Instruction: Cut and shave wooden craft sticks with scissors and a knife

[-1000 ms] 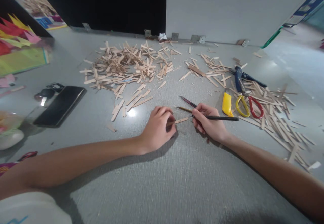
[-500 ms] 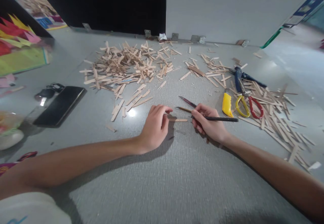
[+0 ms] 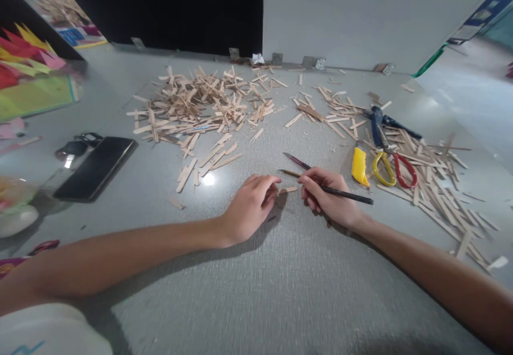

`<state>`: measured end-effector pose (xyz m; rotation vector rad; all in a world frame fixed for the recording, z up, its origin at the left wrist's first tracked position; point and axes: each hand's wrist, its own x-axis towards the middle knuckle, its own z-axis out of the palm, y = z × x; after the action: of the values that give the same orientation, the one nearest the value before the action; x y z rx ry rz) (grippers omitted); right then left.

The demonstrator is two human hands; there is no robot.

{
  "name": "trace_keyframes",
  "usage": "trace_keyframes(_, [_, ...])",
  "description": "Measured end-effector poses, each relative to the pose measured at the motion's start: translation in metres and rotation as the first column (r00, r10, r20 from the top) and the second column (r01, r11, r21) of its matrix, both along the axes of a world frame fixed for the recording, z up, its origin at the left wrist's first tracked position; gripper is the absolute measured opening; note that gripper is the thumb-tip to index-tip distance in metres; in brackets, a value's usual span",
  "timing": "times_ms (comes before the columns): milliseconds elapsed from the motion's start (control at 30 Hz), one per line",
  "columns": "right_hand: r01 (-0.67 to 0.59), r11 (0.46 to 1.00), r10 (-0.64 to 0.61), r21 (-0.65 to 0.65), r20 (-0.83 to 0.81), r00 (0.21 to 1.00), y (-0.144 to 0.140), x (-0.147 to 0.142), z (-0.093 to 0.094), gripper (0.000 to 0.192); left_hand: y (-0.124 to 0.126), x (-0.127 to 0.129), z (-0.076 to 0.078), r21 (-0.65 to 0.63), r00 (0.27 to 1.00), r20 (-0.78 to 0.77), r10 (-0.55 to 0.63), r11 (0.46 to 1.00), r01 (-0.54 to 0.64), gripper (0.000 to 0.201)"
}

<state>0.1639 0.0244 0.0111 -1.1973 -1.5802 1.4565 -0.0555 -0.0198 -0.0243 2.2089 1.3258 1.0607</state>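
Observation:
My left hand (image 3: pixel 250 205) is closed in a loose pinch on a short wooden craft stick (image 3: pixel 287 190), whose left end is hidden by the fingers. The stick points toward my right hand (image 3: pixel 331 197). That hand grips a slim black pen-like tool (image 3: pixel 348 193); its tip is hard to make out. Beyond the right fingers lie two thin pointed tools, one dark (image 3: pixel 295 160) and one gold-tipped (image 3: pixel 289 172), both partly covered by the hand.
A heap of craft sticks (image 3: pixel 200 98) lies at the back left, with more strips (image 3: pixel 444 194) at right. Close by are a yellow-handled cutter (image 3: pixel 359 166), pliers with red and yellow handles (image 3: pixel 385 157) and a blue-handled tool (image 3: pixel 377 125). A phone (image 3: pixel 98 168) rests at left.
My left hand has shifted slightly right and toward me, and the stick's exposed part is shorter and tilted. My right hand has turned a little, lowering the black tool's back end.

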Motion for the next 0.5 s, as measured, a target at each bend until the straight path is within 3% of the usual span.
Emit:
trace_keyframes(367, [-0.022,1.000,0.022,-0.006,0.021,1.000,-0.0002,0.0008,0.0011,0.045,0.0045,-0.0015,-0.0008,-0.028,0.998,0.061,-0.002,1.000,0.004,0.026])
trace_keyframes(500, [-0.002,1.000,0.002,0.015,0.010,1.000,0.0000,0.0017,-0.0009,0.047,0.0075,0.0001,0.0030,-0.104,0.987,0.157,0.013,0.995,0.003,0.021])
